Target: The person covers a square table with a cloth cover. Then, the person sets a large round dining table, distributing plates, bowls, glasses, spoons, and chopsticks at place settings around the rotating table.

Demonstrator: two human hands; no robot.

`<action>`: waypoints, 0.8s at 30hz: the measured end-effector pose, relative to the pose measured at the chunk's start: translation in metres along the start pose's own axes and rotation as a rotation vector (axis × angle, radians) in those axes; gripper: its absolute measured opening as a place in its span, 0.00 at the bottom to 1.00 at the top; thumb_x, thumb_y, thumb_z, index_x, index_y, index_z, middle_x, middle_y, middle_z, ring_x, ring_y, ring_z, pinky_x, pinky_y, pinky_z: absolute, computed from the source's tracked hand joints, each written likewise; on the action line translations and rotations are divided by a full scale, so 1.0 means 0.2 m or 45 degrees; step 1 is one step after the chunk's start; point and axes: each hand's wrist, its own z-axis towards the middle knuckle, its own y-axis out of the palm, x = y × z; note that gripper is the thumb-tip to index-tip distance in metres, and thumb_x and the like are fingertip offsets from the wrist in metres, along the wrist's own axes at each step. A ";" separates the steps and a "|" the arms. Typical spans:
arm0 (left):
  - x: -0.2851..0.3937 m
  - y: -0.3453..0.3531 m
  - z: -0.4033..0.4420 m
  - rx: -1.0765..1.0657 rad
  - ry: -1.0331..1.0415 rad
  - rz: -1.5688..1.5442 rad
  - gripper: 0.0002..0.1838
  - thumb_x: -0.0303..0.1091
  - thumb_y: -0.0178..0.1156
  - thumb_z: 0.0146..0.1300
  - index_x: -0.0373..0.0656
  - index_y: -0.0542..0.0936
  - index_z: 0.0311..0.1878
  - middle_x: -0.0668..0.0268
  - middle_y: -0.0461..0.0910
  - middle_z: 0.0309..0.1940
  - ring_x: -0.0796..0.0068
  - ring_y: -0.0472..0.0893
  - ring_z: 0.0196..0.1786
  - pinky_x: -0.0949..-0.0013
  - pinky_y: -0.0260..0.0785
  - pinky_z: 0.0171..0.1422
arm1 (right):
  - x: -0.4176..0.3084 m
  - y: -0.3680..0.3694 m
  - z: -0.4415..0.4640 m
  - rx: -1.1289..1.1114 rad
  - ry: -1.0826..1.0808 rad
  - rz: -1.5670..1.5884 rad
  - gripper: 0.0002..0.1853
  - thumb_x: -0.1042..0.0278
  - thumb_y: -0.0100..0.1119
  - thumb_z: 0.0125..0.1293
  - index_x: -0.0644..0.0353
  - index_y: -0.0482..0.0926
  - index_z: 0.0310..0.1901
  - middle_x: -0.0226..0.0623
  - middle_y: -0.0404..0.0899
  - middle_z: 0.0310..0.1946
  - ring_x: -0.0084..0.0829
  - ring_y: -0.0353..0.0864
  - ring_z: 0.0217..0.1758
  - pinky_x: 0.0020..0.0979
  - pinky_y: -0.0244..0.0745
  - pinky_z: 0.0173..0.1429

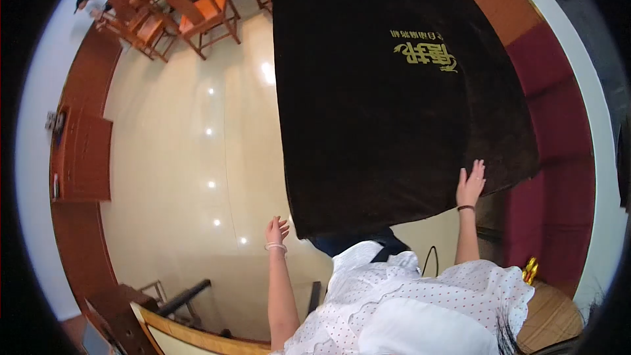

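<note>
In front of the person, right of centre: one dark cover (374, 118), spread wide over a support it hid. Only bigger item was the one glossy tiled floor (177, 158), left of it. Next down: one maroon strip (555, 138) along the right side; bench or wall panel, couldn't tell. One wooden cabinet (89, 154) on the left. Chairs (209, 12) with orange seats, at least three, top left; exact count cut off by frame edge. One patch of gold lettering (424, 56) on the cover, upside down in view.

Hands, two. Right hand (470, 187): open, fingers extended, over the cover's near edge; pressure couldn't be read. Left hand (277, 229): fingers loosely bent, not closed, just beside the cover's near left corner, above floor. Wristbands, two: one dark band (466, 208) right, one pale band (276, 247) left.
</note>
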 end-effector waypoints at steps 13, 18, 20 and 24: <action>0.11 -1.68 0.45 0.555 -0.341 0.374 0.16 0.47 0.48 0.60 0.45 0.73 0.39 0.63 0.76 0.30 0.71 0.76 0.28 0.75 0.68 0.30 | -0.62 -0.01 -0.38 -0.325 0.609 -0.187 0.27 0.55 0.40 0.63 0.61 0.55 0.60 0.43 0.49 0.63 0.40 0.48 0.66 0.45 0.45 0.65; 0.16 -1.80 0.61 0.171 -0.517 0.663 0.11 0.42 0.47 0.58 0.45 0.70 0.32 0.66 0.72 0.24 0.74 0.73 0.24 0.75 0.65 0.26 | -1.50 -0.05 -0.35 -0.136 0.320 0.169 0.26 0.59 0.47 0.61 0.63 0.58 0.58 0.46 0.50 0.62 0.44 0.49 0.65 0.45 0.45 0.65; 0.34 -1.85 0.80 0.067 -0.488 0.767 0.09 0.40 0.47 0.57 0.45 0.69 0.28 0.67 0.71 0.21 0.75 0.72 0.23 0.74 0.63 0.24 | -1.86 -0.01 -0.38 -0.053 0.252 0.139 0.26 0.60 0.47 0.61 0.63 0.57 0.58 0.46 0.49 0.62 0.44 0.48 0.65 0.46 0.44 0.65; 0.89 -1.95 1.34 -0.009 -0.341 0.788 0.09 0.36 0.46 0.56 0.45 0.67 0.22 0.69 0.68 0.16 0.77 0.69 0.20 0.74 0.60 0.21 | -2.18 0.13 -0.56 -0.137 0.434 -0.084 0.27 0.58 0.45 0.61 0.59 0.55 0.60 0.43 0.48 0.64 0.41 0.46 0.67 0.46 0.42 0.66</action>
